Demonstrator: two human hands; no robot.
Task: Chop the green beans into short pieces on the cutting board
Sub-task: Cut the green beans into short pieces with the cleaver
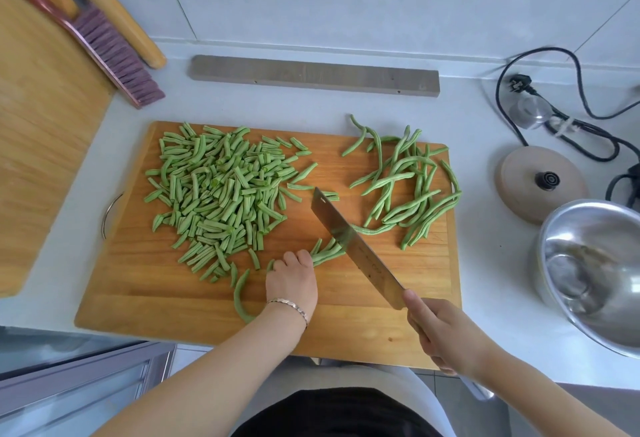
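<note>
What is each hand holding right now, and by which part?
The right hand grips the broad steel cleaver by its handle. The left hand pins a small bunch of long green beans under curled fingers, just beside the blade.

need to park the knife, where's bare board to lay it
Bare board right of the knife, nearer than the whole beans; also the near-left corner below the chopped pile. Crowded where the left hand holds the bean bunch.
</note>
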